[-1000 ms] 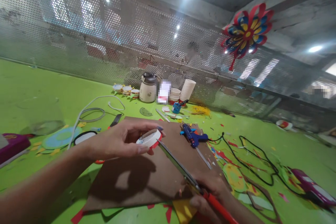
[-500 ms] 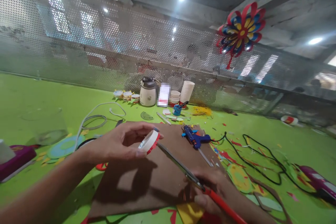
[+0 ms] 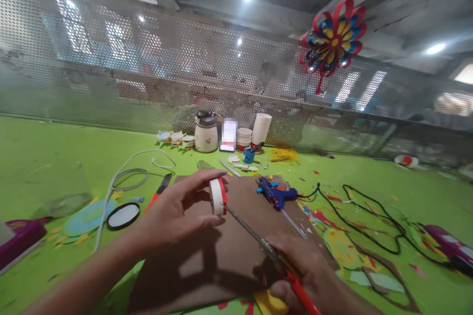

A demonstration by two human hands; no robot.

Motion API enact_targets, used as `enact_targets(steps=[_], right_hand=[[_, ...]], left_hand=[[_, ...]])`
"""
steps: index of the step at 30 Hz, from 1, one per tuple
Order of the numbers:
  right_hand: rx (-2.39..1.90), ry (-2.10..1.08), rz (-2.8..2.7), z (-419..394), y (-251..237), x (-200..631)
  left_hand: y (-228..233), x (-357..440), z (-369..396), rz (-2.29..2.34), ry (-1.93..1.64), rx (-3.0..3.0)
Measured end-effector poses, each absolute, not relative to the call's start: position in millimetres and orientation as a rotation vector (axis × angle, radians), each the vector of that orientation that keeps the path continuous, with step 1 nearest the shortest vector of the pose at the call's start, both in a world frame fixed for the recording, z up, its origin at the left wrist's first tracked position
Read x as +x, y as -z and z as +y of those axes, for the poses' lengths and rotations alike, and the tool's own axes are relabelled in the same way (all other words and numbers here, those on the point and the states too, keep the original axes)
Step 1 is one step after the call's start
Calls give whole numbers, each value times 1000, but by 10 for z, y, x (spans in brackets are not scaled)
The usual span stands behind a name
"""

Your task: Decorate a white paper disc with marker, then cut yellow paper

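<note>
My left hand (image 3: 173, 219) pinches a small white disc with a red rim (image 3: 218, 196) between thumb and fingers, held on edge above a brown cardboard sheet (image 3: 207, 261). My right hand (image 3: 299, 270) grips red-handled scissors (image 3: 266, 248) near the bottom right. The scissor blades point up and left, with their tips at the lower edge of the disc.
A blue glue gun (image 3: 275, 195) with a black cord (image 3: 369, 226) lies on the board's far right corner. On the green table are a white cable (image 3: 129, 174), a black-rimmed mirror (image 3: 123, 215), paper scraps, a jar (image 3: 206, 132) and cups (image 3: 261, 129) by the mesh wall.
My left hand has turned the disc from lying nearly flat to standing on edge. The scissor tips stayed against it. The view shifted slightly.
</note>
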State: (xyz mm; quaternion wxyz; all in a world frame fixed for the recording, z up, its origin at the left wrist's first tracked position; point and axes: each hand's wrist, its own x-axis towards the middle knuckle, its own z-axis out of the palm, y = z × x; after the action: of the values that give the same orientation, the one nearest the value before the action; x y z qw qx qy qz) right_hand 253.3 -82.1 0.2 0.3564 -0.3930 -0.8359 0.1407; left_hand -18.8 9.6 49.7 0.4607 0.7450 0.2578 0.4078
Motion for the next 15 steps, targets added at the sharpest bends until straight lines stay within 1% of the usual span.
enact_targets(steps=[6, 10, 15], right_hand=[[-1007, -343, -2124, -851, -62, 2493], [-993, -331, -2127, -851, -82, 2484], [-1089, -347, -2151, -862, -88, 2496]], left_hand=[[-485, -163, 40, 705, -994, 1940], [-510, -149, 12, 699, -966, 1884], [-509, -136, 10, 697, -948, 1820]])
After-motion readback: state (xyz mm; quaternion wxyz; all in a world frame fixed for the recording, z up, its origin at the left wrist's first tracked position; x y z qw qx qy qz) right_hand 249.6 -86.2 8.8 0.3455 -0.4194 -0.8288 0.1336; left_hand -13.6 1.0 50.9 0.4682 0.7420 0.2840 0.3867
